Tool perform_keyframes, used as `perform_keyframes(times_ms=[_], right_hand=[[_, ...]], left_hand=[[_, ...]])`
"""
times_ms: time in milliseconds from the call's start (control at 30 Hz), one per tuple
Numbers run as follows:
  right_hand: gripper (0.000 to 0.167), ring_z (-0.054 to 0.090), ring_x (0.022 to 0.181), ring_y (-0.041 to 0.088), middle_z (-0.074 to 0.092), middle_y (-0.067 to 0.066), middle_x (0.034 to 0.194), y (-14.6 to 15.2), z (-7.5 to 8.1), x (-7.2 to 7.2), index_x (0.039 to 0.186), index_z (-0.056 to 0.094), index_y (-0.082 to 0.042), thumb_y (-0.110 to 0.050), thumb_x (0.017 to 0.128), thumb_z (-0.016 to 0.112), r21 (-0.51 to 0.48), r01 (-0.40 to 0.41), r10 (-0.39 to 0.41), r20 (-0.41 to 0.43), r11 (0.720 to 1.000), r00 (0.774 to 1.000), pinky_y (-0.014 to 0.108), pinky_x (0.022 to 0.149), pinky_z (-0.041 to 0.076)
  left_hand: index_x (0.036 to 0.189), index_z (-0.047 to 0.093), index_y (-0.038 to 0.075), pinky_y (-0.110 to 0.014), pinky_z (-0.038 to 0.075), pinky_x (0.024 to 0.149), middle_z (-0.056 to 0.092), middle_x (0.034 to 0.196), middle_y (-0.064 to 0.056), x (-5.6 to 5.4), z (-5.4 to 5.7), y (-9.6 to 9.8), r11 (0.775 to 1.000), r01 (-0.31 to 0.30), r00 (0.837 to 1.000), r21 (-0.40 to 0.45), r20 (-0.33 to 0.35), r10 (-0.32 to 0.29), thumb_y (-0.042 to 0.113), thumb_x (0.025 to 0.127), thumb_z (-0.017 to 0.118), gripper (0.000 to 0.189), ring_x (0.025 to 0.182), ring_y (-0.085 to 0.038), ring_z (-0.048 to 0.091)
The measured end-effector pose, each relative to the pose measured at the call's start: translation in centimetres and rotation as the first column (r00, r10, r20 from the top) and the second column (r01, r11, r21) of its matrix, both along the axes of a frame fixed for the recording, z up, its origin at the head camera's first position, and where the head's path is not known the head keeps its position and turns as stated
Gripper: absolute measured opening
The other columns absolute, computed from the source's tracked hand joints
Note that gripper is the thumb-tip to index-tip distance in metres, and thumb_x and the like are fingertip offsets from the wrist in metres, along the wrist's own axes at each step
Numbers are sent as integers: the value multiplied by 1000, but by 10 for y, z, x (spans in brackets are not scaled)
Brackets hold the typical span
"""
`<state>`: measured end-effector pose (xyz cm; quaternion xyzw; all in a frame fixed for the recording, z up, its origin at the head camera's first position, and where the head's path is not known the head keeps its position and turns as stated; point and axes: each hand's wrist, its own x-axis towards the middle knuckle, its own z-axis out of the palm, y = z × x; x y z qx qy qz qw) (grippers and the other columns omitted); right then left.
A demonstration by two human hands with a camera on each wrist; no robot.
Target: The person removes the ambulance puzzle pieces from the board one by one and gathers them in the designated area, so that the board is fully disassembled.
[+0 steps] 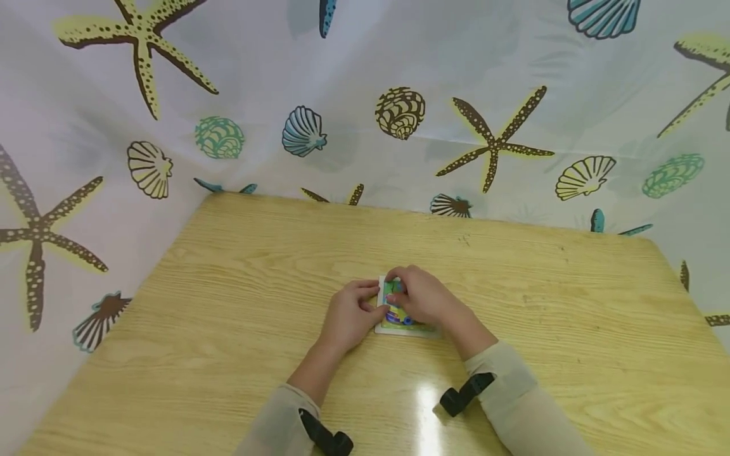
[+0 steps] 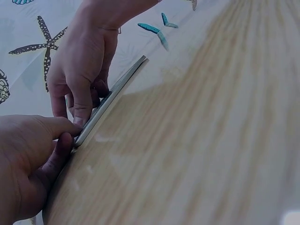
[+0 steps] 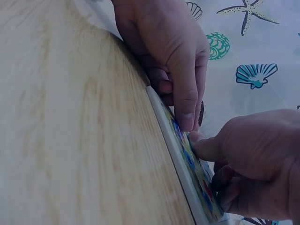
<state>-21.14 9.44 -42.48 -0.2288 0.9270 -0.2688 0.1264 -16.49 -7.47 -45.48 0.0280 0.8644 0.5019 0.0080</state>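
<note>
"Sleeves (image 1: pixel 527 408) up front, black cameras (image 1: pixel 469 391) on both — what lies past them?"

"One small picture (image 1: pixel 398 318), flat on the table (image 1: pixel 256 272), the right hand (image 1: pixel 424 296) over it."

"And the left hand (image 1: pixel 349 318)?"

"Pinching its left edge, thumb on top — likely to stop it sliding."

"Is the right gripping too?"

"Its bent fingers touch the face, perhaps to press; whether they pinch anything, I can't tell."

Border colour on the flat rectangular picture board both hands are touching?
White border where visible, edging the multicoloured picture; clearest in the head view.
</note>
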Motion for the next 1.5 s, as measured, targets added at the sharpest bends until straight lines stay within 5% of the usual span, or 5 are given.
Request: perform_keyframes(times_ms=[367, 567, 733, 933, 1500], right_hand=[[29, 55, 89, 21, 50, 12, 118, 2, -4, 7, 123, 62, -13, -21, 96, 68, -56, 64, -64, -2, 996, 998, 38, 87, 51], [31, 54, 81, 17, 55, 11, 123, -2, -2, 7, 122, 64, -11, -18, 93, 72, -140, 61, -66, -37, 988, 997, 32, 78, 50], [31, 57, 82, 15, 63, 5, 115, 0, -4, 9, 118, 66, -12, -16, 89, 76, -226, 149, -150, 11, 963, 989, 28, 69, 50], [25, 64, 92, 17, 67, 2, 111, 5, -9, 10, 110, 68, -15, -14, 88, 77, -310, 231, -228, 46, 922, 973, 32, 78, 55], [27, 68, 91, 20, 62, 10, 104, 35, 2, 0, 123, 69, -9, -15, 96, 66, -385, 295, -217, 232, 875, 948, 29, 76, 55]], left_hand=[[123, 69, -3, -19, 49, 66, 62, 135, -9, 3, -3, 2, 1000, -5, 1000, 0, 19, 5, 15, 87, 77, 40, 81, -11, 59], [121, 70, -3, -19, 50, 64, 63, 133, -9, 3, -3, -2, 1000, -23, 1000, 7, -2, 23, 13, 87, 77, 39, 80, -11, 61], [121, 70, -3, -18, 50, 65, 63, 134, -8, 3, -2, -1, 1000, -15, 1000, 5, 5, 15, 14, 87, 77, 39, 80, -10, 60], [120, 70, -4, -18, 50, 65, 64, 133, -8, 3, -3, 1, 1000, -18, 1000, 3, -3, 18, 13, 86, 78, 39, 80, -10, 61], [121, 70, -4, -18, 51, 66, 64, 134, -7, -1, -1, 3, 1000, -19, 1000, -13, -16, 19, 15, 86, 78, 41, 81, -10, 62]])
